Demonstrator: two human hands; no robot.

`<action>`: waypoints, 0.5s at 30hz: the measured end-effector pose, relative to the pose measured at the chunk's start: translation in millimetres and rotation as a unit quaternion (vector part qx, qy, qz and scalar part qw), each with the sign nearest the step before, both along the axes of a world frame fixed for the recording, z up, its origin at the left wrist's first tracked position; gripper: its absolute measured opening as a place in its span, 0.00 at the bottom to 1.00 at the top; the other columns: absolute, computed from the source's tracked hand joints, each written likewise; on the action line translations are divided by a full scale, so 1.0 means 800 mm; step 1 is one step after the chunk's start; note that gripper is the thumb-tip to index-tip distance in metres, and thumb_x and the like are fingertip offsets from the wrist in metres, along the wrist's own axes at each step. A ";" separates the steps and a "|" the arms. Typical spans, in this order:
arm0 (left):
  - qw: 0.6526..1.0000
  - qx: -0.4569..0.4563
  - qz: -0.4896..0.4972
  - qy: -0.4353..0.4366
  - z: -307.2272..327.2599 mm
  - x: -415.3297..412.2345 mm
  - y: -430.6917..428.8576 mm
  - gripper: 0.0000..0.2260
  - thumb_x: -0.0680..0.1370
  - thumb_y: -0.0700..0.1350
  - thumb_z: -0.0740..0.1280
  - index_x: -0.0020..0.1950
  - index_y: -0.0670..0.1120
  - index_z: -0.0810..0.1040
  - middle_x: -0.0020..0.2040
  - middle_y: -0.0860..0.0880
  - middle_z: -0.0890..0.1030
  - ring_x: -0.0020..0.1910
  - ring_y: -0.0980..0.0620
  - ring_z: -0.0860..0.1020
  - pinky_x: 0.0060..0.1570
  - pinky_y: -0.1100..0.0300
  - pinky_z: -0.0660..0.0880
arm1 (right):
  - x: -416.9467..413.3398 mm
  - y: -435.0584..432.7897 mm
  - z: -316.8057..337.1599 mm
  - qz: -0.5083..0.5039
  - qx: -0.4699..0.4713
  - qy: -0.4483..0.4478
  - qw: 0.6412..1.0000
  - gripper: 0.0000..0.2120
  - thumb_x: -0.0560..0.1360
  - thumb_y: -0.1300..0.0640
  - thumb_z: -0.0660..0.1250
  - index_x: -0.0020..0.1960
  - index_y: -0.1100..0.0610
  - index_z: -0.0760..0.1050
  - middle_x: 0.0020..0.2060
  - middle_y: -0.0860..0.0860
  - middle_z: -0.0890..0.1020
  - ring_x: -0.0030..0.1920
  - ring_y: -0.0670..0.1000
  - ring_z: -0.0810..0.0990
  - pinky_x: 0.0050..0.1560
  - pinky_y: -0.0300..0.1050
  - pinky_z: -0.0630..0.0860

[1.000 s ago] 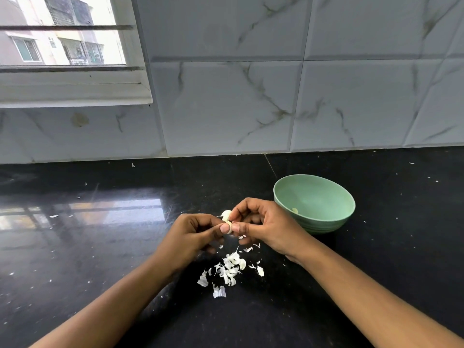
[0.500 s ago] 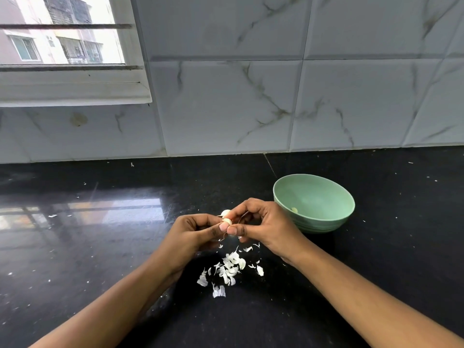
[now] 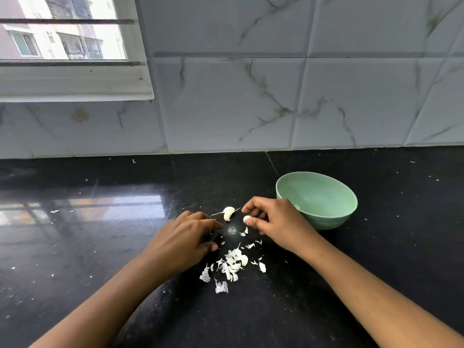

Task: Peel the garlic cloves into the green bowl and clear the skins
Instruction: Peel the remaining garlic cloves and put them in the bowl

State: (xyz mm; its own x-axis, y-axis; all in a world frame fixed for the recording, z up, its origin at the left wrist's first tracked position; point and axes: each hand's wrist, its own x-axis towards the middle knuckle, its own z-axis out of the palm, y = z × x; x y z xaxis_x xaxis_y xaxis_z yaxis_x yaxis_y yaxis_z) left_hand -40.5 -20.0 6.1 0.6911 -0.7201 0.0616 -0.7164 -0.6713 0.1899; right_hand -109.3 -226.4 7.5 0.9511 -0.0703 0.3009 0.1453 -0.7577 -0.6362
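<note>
A person's right hand (image 3: pixel 278 222), just right of the frame's center, pinches a small pale garlic clove (image 3: pixel 247 218) between thumb and fingertips, with the other fingers curled above it. The left hand (image 3: pixel 183 237) lies palm down at center-left, its fingers loosely bent and slightly spread. Their tips reach the black countertop (image 3: pixel 100 247) and the thumb stands apart below them. Both bare forearms run in from the frame's bottom corners.

Between the two hands, slightly above them in the frame, a second clove (image 3: pixel 228 212) lies on the counter with thin wisps of skin trailing from either side. Just below the hands, in the lower center, a loose heap of white garlic skins (image 3: pixel 232 266) is scattered over the stone, and a few stray flakes lie closer to the right hand.

The green bowl (image 3: pixel 326 219) stands upright on the counter just beyond the right hand, to the right of center. A small pale piece (image 3: pixel 297 207) shows low against its inner wall, partly hidden by the knuckles.

Tiny white specks dot the glossy countertop. A grey-veined tiled wall (image 3: pixel 251 96) fills the upper frame, and a white-framed window (image 3: pixel 75 81) sits at the upper left.
</note>
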 end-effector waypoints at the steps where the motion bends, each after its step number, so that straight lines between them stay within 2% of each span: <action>1: 1.000 0.010 -0.003 0.005 -0.002 0.002 0.001 0.21 0.78 0.56 0.64 0.70 0.60 0.67 0.66 0.59 0.70 0.64 0.56 0.66 0.60 0.57 0.70 | 0.001 0.000 -0.001 -0.004 -0.013 -0.002 1.000 0.04 0.72 0.59 0.72 0.46 0.54 0.80 0.35 0.43 0.80 0.36 0.41 0.79 0.41 0.37 0.76; 5: 0.999 0.030 -0.016 0.028 -0.006 0.008 0.004 0.21 0.79 0.56 0.62 0.71 0.61 0.66 0.69 0.59 0.67 0.66 0.56 0.65 0.62 0.58 0.68 | 0.005 -0.001 0.001 -0.024 -0.045 -0.070 0.996 0.02 0.71 0.59 0.73 0.44 0.54 0.81 0.36 0.45 0.81 0.38 0.42 0.78 0.40 0.32 0.71; 8: 0.999 0.039 -0.023 0.021 -0.008 0.010 0.005 0.21 0.79 0.56 0.61 0.72 0.62 0.65 0.69 0.60 0.67 0.67 0.56 0.65 0.63 0.56 0.69 | 0.014 0.005 -0.008 -0.015 -0.095 -0.086 0.992 0.01 0.72 0.59 0.72 0.44 0.55 0.80 0.37 0.46 0.78 0.39 0.46 0.77 0.41 0.39 0.71; 11: 0.998 0.048 -0.029 0.017 -0.008 0.011 0.005 0.21 0.79 0.57 0.60 0.72 0.63 0.64 0.69 0.60 0.67 0.67 0.56 0.65 0.63 0.55 0.69 | 0.024 0.009 -0.017 0.011 -0.224 -0.040 0.974 0.02 0.75 0.59 0.67 0.45 0.57 0.76 0.42 0.51 0.77 0.46 0.53 0.76 0.43 0.48 0.71; 15: 0.996 0.064 -0.050 0.023 -0.008 0.013 0.005 0.22 0.80 0.57 0.59 0.73 0.62 0.61 0.72 0.59 0.63 0.70 0.56 0.63 0.66 0.55 0.67 | 0.025 0.008 -0.012 0.034 -0.251 -0.123 0.960 0.06 0.70 0.64 0.71 0.40 0.57 0.74 0.37 0.51 0.77 0.39 0.54 0.76 0.36 0.49 0.73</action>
